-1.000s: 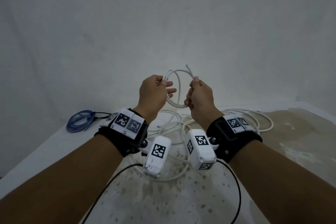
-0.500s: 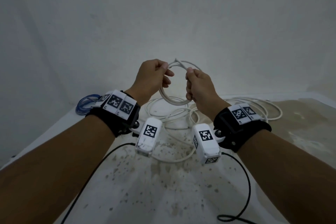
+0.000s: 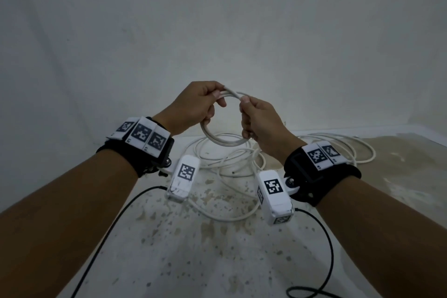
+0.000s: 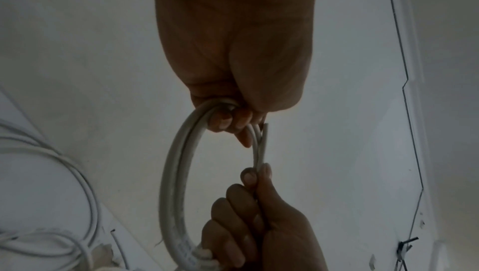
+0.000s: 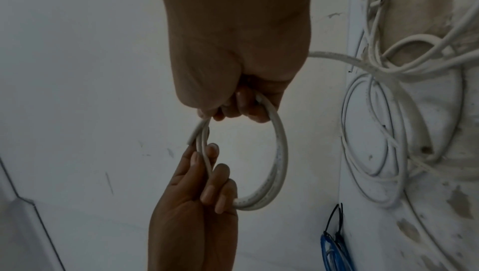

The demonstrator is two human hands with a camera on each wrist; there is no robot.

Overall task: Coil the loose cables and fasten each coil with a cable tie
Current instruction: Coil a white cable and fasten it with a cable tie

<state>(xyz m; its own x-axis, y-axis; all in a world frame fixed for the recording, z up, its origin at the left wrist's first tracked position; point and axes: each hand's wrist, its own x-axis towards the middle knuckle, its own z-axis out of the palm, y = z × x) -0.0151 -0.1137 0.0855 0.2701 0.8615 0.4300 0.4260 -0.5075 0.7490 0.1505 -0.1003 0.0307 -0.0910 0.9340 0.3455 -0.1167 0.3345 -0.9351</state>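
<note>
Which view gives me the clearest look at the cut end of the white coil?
The right wrist view: the cut end stands free against the plain wall, just above the left hand. The left wrist view shows it darker, edge-on beside the strands. The head view shows it small between left and right hand.
</note>
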